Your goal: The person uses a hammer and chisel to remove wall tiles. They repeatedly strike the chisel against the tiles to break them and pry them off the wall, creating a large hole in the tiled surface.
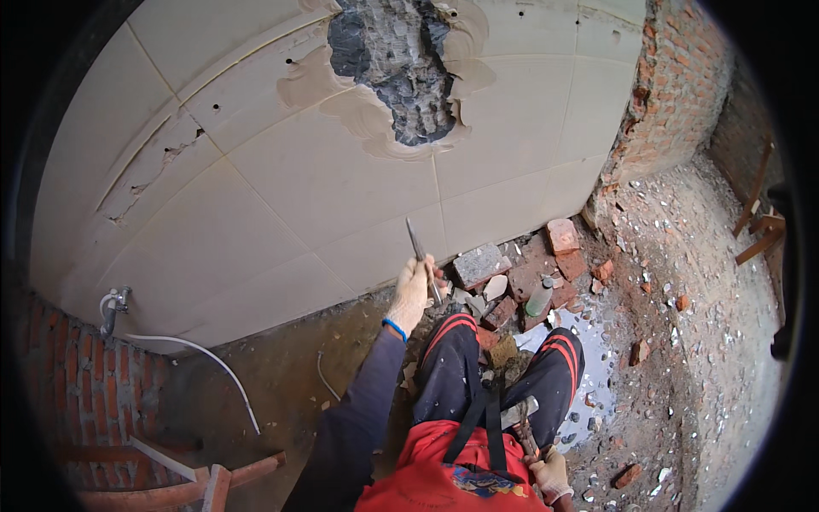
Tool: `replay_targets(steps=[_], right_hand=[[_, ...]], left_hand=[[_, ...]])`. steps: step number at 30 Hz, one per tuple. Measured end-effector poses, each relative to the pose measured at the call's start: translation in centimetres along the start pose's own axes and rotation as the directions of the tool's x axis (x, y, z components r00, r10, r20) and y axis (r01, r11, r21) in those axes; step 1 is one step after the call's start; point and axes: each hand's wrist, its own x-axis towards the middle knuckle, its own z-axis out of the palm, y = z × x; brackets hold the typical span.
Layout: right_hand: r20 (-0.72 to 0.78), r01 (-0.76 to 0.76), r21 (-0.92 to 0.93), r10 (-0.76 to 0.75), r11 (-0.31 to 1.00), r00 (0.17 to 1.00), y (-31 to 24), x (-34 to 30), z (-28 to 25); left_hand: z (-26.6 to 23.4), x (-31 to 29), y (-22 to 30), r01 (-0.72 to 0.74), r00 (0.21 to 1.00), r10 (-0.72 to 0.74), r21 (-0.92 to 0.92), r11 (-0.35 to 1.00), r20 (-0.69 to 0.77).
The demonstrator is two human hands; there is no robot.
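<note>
My left hand [413, 294], with a blue band at the wrist, is closed around a steel chisel [415, 239]. The chisel's tip points up toward the tiled wall [358, 205], and its other end shows below my fingers. Low at the right, beside my thigh, my right hand [550, 474] grips a hammer [521, 415] by its handle. The hammer head lies near my right knee. Above the chisel, apart from it, a rough broken patch [409, 81] of grey masonry shows in the tiles, ringed by smeared beige material.
Bricks [563, 237] and a grey block [481, 265] lie at the wall's foot beside a greenish bottle [539, 299]. Rubble covers the ground at right. A white hose [213, 358] hangs from a tap [117, 300] at left, above a wooden frame [217, 486].
</note>
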Motion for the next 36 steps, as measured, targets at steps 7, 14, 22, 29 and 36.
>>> replay_targets(steps=[7, 14, 22, 29, 36], right_hand=[[0.025, 0.192, -0.24, -0.192, 0.952, 0.981, 0.0, 2.4, -0.7], [-0.026, 0.542, -0.173, -0.554, 0.822, 0.832, -9.6, 2.5, 1.5], [0.023, 0.541, 0.501, -0.635, 0.676, 0.772, -17.7, 0.8, 4.4], [-0.194, 0.705, 0.042, -0.687, 0.708, 0.701, -19.0, 1.2, 4.8], [-0.571, 0.945, -0.066, -0.789, 0.32, 0.227, -24.4, -0.1, 4.6]], left_hand=[[6.6, 4.2, 12.4, -0.169, 0.982, 0.158, 0.11, 0.979, 0.101], [10.1, 6.7, 14.1, -0.081, 0.996, 0.085, -0.432, 0.898, -0.011], [9.3, 7.6, 14.9, 0.017, 0.989, 0.068, -0.55, 0.835, 0.135], [10.4, 7.4, 15.0, 0.057, 0.995, -0.001, -0.567, 0.822, 0.099], [10.5, 7.6, 15.4, 0.083, 0.991, 0.005, -0.657, 0.749, 0.132]])
